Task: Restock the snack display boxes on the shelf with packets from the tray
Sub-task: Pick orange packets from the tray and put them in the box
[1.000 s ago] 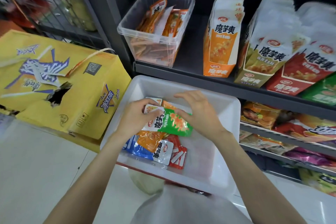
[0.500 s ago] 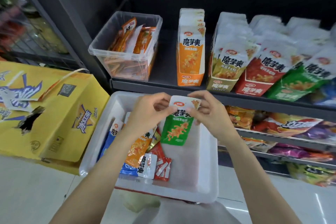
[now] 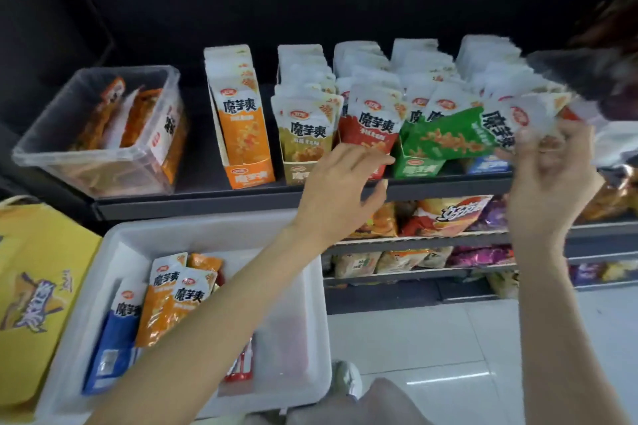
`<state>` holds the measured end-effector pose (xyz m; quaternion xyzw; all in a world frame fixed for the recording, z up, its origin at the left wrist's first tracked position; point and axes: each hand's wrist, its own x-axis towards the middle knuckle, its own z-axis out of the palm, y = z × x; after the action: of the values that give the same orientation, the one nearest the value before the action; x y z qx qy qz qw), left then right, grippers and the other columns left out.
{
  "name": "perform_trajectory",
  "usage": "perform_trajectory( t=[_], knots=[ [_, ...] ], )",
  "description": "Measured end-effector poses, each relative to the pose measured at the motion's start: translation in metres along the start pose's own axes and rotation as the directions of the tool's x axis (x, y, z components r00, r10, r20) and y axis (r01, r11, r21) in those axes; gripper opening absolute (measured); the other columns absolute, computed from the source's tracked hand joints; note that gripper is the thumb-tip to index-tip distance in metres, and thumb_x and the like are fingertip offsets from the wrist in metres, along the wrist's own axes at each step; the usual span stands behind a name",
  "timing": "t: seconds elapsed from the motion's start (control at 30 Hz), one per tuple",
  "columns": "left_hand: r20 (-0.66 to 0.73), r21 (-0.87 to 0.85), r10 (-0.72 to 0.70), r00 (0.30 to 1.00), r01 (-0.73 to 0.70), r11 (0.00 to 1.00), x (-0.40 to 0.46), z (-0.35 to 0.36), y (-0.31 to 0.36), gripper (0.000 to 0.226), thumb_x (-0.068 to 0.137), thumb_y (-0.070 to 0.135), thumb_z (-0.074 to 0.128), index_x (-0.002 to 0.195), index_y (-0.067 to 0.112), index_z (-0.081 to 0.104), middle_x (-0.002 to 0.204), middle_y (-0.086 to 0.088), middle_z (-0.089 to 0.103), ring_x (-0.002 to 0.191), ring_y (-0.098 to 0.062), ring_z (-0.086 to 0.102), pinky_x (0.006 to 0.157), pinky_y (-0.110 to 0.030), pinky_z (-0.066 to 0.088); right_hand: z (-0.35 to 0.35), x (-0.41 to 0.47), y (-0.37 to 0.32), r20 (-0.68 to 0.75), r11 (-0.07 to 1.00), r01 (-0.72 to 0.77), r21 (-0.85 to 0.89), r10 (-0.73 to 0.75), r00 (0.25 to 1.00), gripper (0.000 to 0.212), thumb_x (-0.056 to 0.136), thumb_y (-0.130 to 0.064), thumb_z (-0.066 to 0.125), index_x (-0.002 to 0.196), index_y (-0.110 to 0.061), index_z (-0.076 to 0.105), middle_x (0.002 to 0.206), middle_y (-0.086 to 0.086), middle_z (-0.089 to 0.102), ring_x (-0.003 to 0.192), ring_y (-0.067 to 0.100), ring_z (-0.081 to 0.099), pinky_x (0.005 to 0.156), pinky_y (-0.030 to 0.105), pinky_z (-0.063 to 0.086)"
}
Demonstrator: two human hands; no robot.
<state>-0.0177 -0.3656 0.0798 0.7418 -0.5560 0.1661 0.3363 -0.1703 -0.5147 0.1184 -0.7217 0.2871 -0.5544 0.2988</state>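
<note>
The right hand point(image 3: 549, 179) pinches the white top of a green packet point(image 3: 455, 136) in its grip, the packet lying sideways in the air with its green end pointing toward the left hand. Just under that end stands the green display box point(image 3: 419, 166) on the dark shelf point(image 3: 241, 198). The left hand point(image 3: 340, 190) hovers beside the packet's free end with fingers spread wide, holding nothing, in front of the red display box point(image 3: 367, 134).

Five upright display boxes show along the shelf: away from the grip past the green and red ones stand a tan box point(image 3: 303, 145) and an orange box point(image 3: 247, 148), while a blue box point(image 3: 488, 164) sits right below the gripping fingers. At the far end from the grip is one clear tub point(image 3: 100, 162) with orange packets.

Below the left forearm sits one white tray point(image 3: 290, 338) holding a blue packet point(image 3: 115, 331), two orange packets point(image 3: 165, 304) and some red ones partly hidden by the arm. One yellow carton point(image 3: 38, 290) stands beside the tray. Lower shelves point(image 3: 431, 241) under the grip carry assorted snack bags, above a pale tiled floor point(image 3: 431, 348).
</note>
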Motion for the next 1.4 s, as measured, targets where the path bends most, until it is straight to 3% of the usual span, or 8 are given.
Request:
perform_trajectory(
  t=[0.2, 0.37, 0.57, 0.83, 1.0, 1.13, 1.27, 1.4],
  knots=[
    [0.194, 0.248, 0.028, 0.981, -0.077, 0.966, 0.025, 0.052, 0.012, 0.042, 0.084, 0.028, 0.063, 0.122, 0.012, 0.061, 0.121, -0.002, 0.062, 0.112, -0.027, 0.052, 0.088, -0.039, 0.040, 0.022, 0.042, 0.031, 0.165, 0.970, 0.215, -0.118, -0.194, 0.967, 0.026, 0.097, -0.028, 0.055, 0.101, -0.003, 0.059, 0.074, -0.012, 0.060, 0.065, 0.017, 0.066, 0.059, 0.038, 0.055],
    [0.191, 0.331, 0.015, 0.982, -0.078, 0.941, 0.029, 0.064, 0.010, 0.037, 0.082, 0.026, 0.065, 0.115, 0.011, 0.065, 0.114, -0.002, 0.064, 0.107, -0.028, 0.054, 0.085, -0.042, 0.042, 0.048, 0.057, 0.037, 0.356, 0.873, 0.441, -0.210, -0.352, 0.866, 0.016, 0.092, -0.018, 0.062, 0.094, -0.003, 0.065, 0.069, 0.007, 0.067, 0.055, 0.016, 0.057, 0.053, 0.016, 0.034],
    [0.157, 0.353, 0.037, 0.987, -0.091, 0.931, 0.028, 0.067, 0.008, 0.034, 0.079, 0.021, 0.066, 0.112, 0.012, 0.067, 0.112, -0.001, 0.065, 0.104, -0.027, 0.054, 0.083, -0.038, 0.037, 0.069, 0.056, 0.044, 0.465, 0.871, 0.381, -0.310, -0.211, 0.860, 0.022, 0.088, -0.018, 0.066, 0.100, -0.001, 0.060, 0.069, 0.014, 0.062, 0.067, 0.033, 0.062, 0.059, 0.036, 0.048],
    [0.163, 0.346, 0.040, 0.986, -0.095, 0.933, 0.025, 0.067, 0.009, 0.038, 0.080, 0.022, 0.063, 0.116, 0.012, 0.065, 0.116, -0.001, 0.064, 0.108, -0.027, 0.054, 0.086, -0.040, 0.039, 0.061, 0.052, 0.032, 0.335, 0.736, 0.229, -0.638, -0.003, 0.942, 0.057, 0.087, -0.055, 0.056, 0.111, -0.005, 0.043, 0.069, 0.003, 0.048, 0.055, 0.022, 0.046, 0.044, 0.027, 0.020],
    [-0.113, 0.058, -0.008, 0.994, 0.015, 0.998, 0.007, 0.047, 0.013, 0.024, 0.087, 0.024, 0.058, 0.105, 0.015, 0.069, 0.098, 0.003, 0.070, 0.096, -0.017, 0.059, 0.081, -0.034, 0.040, 0.037, 0.007, 0.023, 0.226, 0.961, 0.157, -0.227, -0.105, 0.968, 0.034, 0.094, -0.039, 0.058, 0.094, -0.006, 0.049, 0.067, -0.004, 0.049, 0.054, 0.011, 0.044, 0.049, 0.013, 0.027],
    [-0.376, -0.169, -0.194, 0.906, 0.139, 0.976, -0.030, 0.009, 0.001, 0.018, 0.090, 0.018, 0.053, 0.090, 0.010, 0.069, 0.075, 0.007, 0.067, 0.070, -0.009, 0.062, 0.070, -0.033, 0.046, 0.044, -0.042, -0.012, 0.412, 0.998, 0.052, 0.045, -0.066, 0.909, 0.016, 0.092, -0.028, 0.061, 0.096, -0.017, 0.051, 0.076, -0.018, 0.052, 0.067, -0.005, 0.053, 0.059, 0.008, 0.040],
    [-0.393, -0.355, -0.487, 0.780, 0.359, 0.863, -0.086, -0.038, -0.020, 0.014, 0.094, 0.021, 0.047, 0.096, 0.016, 0.060, 0.080, 0.019, 0.059, 0.067, -0.003, 0.059, 0.061, -0.017, 0.046, 0.071, -0.088, -0.036, 0.635, 0.987, -0.036, 0.159, -0.074, 0.769, 0.006, 0.090, -0.018, 0.063, 0.095, -0.019, 0.059, 0.083, -0.018, 0.060, 0.079, 0.000, 0.057, 0.062, 0.010, 0.046],
    [-0.182, -0.220, -0.705, 0.686, 0.670, 0.709, -0.163, -0.072, -0.066, 0.015, 0.090, 0.024, 0.058, 0.102, 0.018, 0.063, 0.088, 0.013, 0.063, 0.082, 0.003, 0.058, 0.073, -0.013, 0.045, 0.114, -0.140, -0.040, 0.791, 0.984, 0.070, 0.163, -0.172, 0.588, 0.010, 0.088, -0.013, 0.063, 0.097, -0.015, 0.066, 0.096, -0.006, 0.065, 0.091, 0.004, 0.056, 0.079, 0.017, 0.045]
  ],
)
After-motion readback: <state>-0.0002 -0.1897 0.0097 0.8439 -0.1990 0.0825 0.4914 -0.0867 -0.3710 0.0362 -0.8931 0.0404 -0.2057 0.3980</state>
